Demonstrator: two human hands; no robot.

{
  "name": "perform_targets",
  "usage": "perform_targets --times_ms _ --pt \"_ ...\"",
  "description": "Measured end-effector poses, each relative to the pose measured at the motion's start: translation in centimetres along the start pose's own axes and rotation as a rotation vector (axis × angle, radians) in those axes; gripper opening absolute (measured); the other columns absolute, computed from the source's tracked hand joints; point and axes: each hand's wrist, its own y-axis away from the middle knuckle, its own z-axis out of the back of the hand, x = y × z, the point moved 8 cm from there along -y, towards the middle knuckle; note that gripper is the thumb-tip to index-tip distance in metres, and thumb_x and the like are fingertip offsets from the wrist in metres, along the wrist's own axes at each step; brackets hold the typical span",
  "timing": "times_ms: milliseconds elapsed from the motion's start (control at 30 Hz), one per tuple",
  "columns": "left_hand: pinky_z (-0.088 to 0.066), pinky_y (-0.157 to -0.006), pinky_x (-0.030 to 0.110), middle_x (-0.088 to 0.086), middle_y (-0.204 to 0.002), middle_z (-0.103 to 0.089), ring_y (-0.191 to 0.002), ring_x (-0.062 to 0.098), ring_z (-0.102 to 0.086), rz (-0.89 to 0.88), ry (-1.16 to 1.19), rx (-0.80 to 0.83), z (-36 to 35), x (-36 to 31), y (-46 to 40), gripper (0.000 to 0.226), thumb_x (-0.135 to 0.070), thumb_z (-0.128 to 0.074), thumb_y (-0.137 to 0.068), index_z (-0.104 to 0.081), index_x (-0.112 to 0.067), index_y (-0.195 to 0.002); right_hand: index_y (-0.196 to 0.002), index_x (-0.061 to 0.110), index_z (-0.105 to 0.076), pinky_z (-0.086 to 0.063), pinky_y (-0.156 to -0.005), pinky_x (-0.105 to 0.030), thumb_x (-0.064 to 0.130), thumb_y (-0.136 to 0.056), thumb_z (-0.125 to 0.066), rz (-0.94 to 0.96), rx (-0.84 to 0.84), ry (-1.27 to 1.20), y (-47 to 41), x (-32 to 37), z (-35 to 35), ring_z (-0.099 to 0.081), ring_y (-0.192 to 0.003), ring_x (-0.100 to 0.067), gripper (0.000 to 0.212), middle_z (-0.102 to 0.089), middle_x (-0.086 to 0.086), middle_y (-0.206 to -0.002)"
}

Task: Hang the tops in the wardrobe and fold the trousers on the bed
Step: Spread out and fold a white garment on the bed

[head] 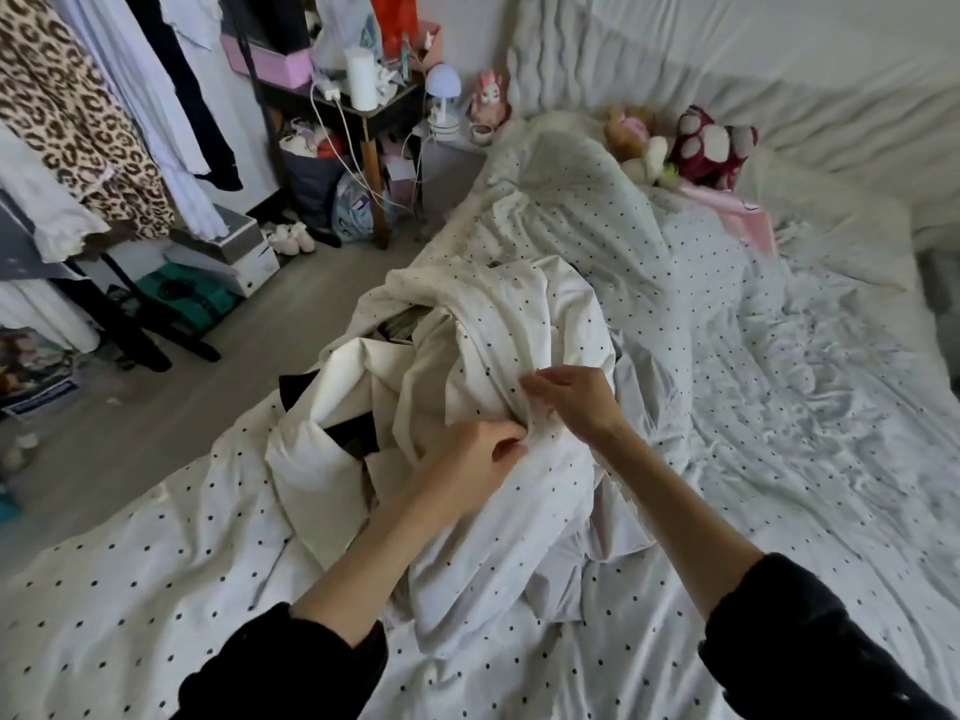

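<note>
A white, black-dotted duvet lies bunched in the middle of the bed. My left hand pinches a fold of it, and my right hand grips the same fold just above. Under the lifted cover a cream garment and dark fabric show in a pile. Which of these are tops or trousers cannot be told. Clothes hang on an open rail at the upper left, among them a leopard-print piece.
A dark side table with a white cylinder, cables and a lamp stands by the bed's head. Boxes and slippers sit on the grey floor below the rail. Plush toys and a pink item lie near the pillows.
</note>
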Motion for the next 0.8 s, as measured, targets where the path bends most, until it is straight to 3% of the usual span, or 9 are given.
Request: perform_targets --times_ms 67,200,300,367,500,567,700,767,800 --pt "-0.038 -0.067 0.008 -0.020 -0.078 -0.054 -0.070 -0.002 -0.052 -0.016 0.011 -0.038 0.6 -0.1 0.1 0.013 -0.012 -0.062 -0.088 -0.073 -0.011 -0.095 -0.097 -0.005 -0.069 -0.044 -0.053 -0.014 0.013 -0.087 -0.065 0.013 -0.070 0.010 -0.1 0.5 0.9 -0.052 -0.055 -0.013 0.022 -0.064 -0.009 -0.066" --pt "-0.042 -0.094 0.028 0.005 -0.108 -0.056 -0.106 0.021 -0.054 0.100 -0.066 -0.358 4.7 1.3 0.7 0.034 -0.015 -0.066 -0.086 -0.061 -0.008 -0.118 -0.097 0.001 -0.068 -0.050 -0.079 -0.032 0.012 -0.090 -0.061 0.096 -0.147 0.005 1.0 1.2 3.3 -0.061 -0.074 -0.020 0.015 -0.068 -0.012 -0.087" --pt "-0.028 -0.106 0.035 0.004 -0.144 -0.035 -0.134 0.021 -0.029 0.152 -0.216 -0.139 3.0 1.5 -0.6 0.064 -0.031 -0.067 -0.084 -0.039 -0.020 -0.141 -0.089 0.003 -0.068 -0.048 -0.074 -0.027 0.010 -0.090 -0.060 0.182 -0.157 -0.010 2.3 2.7 4.8 -0.059 -0.073 -0.016 0.011 -0.064 -0.005 -0.077" --pt "-0.034 -0.105 0.037 0.000 -0.152 -0.017 -0.140 0.018 -0.019 0.199 -0.340 0.010 1.2 1.4 -1.2 0.061 -0.030 -0.063 -0.085 -0.036 -0.029 -0.140 -0.088 0.008 -0.067 -0.045 -0.069 -0.020 0.010 -0.090 -0.060 0.227 -0.208 -0.032 3.3 3.9 6.8 -0.057 -0.069 -0.009 0.008 -0.062 0.005 -0.074" --pt "-0.031 -0.109 0.039 0.003 -0.155 -0.014 -0.143 0.022 -0.015 0.351 -0.329 -0.049 1.7 1.8 -1.1 0.055 -0.032 -0.052 -0.093 -0.034 -0.018 -0.143 -0.095 0.005 -0.069 -0.047 -0.069 -0.023 0.010 -0.090 -0.061 0.226 -0.335 -0.013 4.9 3.4 11.7 -0.057 -0.068 -0.009 0.012 -0.065 0.001 -0.079" --pt "-0.028 -0.110 0.038 0.002 -0.155 -0.014 -0.142 0.021 -0.016 0.250 -0.285 -0.067 0.9 -0.2 -0.7 0.054 -0.041 -0.049 -0.094 -0.037 -0.020 -0.143 -0.099 -0.001 -0.071 -0.049 -0.065 -0.021 0.008 -0.088 -0.062 0.173 -0.320 0.013 6.1 1.6 13.3 -0.058 -0.065 -0.011 0.017 -0.067 -0.007 -0.084" --pt "-0.027 -0.106 0.032 -0.005 -0.136 -0.049 -0.129 0.013 -0.039 0.045 -0.443 0.274 -7.3 -4.9 2.3 0.058 -0.059 -0.049 -0.087 -0.050 -0.021 -0.131 -0.102 -0.002 -0.071 -0.050 -0.061 -0.014 0.008 -0.086 -0.064 0.146 -0.299 -0.107 8.1 -0.4 13.9 -0.062 -0.072 -0.020 0.020 -0.070 -0.014 -0.088" --pt "-0.039 -0.076 0.027 -0.004 -0.083 -0.062 -0.085 0.019 -0.056 0.100 -0.399 0.185 -8.7 -6.3 3.4 0.030 -0.050 -0.056 -0.087 -0.059 -0.019 -0.086 -0.104 -0.001 -0.070 -0.056 -0.075 -0.026 0.010 -0.086 -0.066 0.191 -0.293 -0.136 9.0 0.2 14.0 -0.067 -0.081 -0.024 0.022 -0.071 -0.012 -0.093" --pt "-0.036 -0.060 0.026 -0.005 -0.060 -0.049 -0.064 0.019 -0.049 0.124 -0.352 0.109 -8.8 -7.2 3.7 0.033 -0.041 -0.057 -0.089 -0.047 -0.020 -0.065 -0.105 -0.001 -0.070 -0.055 -0.081 -0.031 0.011 -0.086 -0.066 0.216 -0.286 -0.122 9.6 0.4 14.2 -0.067 -0.086 -0.024 0.023 -0.071 -0.011 -0.096"
